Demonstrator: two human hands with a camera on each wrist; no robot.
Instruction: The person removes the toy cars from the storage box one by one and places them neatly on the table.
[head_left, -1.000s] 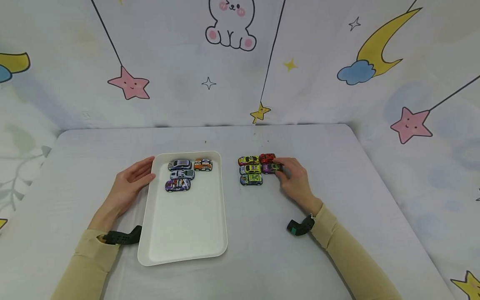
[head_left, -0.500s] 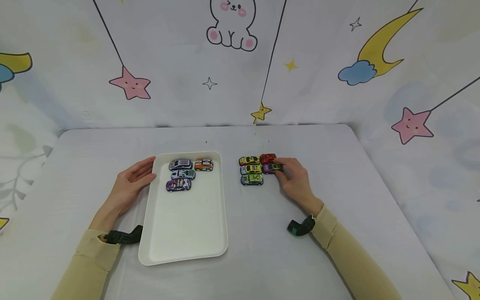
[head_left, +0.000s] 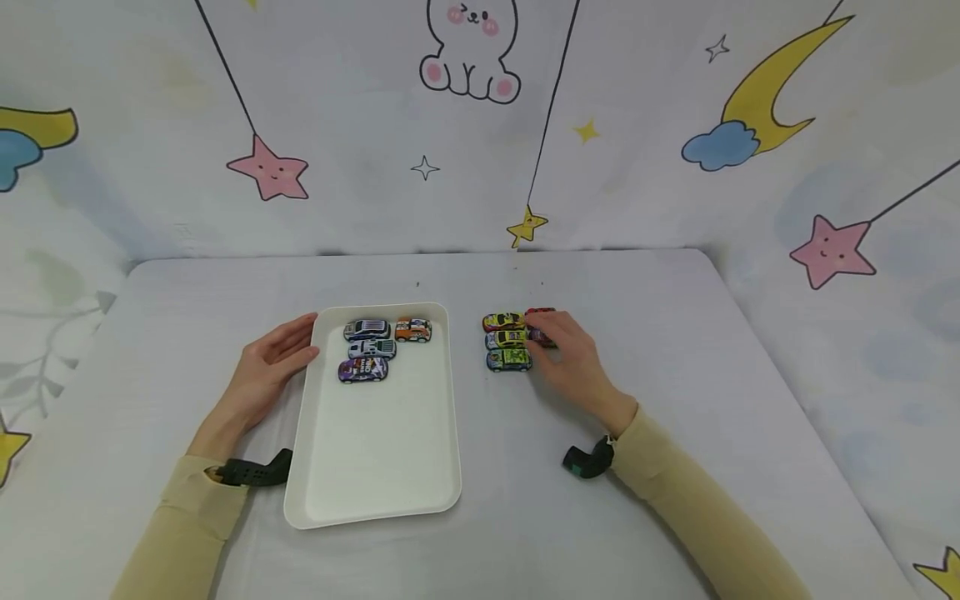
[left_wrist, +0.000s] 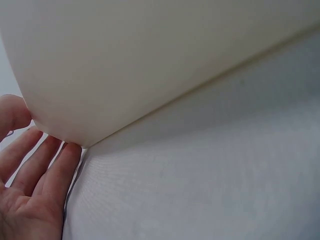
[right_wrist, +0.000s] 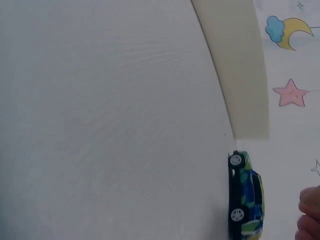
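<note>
My left hand [head_left: 262, 375] touches the left rim of a white tray [head_left: 375, 458] with its fingertips; the left wrist view has its fingers [left_wrist: 60, 165] against the tray's outer wall. In the tray sit a grey toy car [head_left: 367, 330], an orange one [head_left: 413, 331], a pale blue one [head_left: 372, 349] and a purple one [head_left: 363, 370]. My right hand [head_left: 573, 367] hovers over more toy cars, thumb and finger apart near a yellow car [head_left: 506, 339]. Next to it are a yellow-and-red car [head_left: 503, 322] and a green car [head_left: 509, 360]. The hand partly hides a red car [head_left: 542, 311] and a dark purple car [head_left: 543, 337].
The white-covered table [head_left: 645, 333] ends at a patterned cloth wall [head_left: 360, 125] behind. A strip of table lies between the tray's right rim and the loose cars. Each wrist carries a black camera strap.
My right hand has shifted left, from beside the dark purple car to over it, near the yellow cars. The cars have not visibly changed places. My left hand stays at the tray.
</note>
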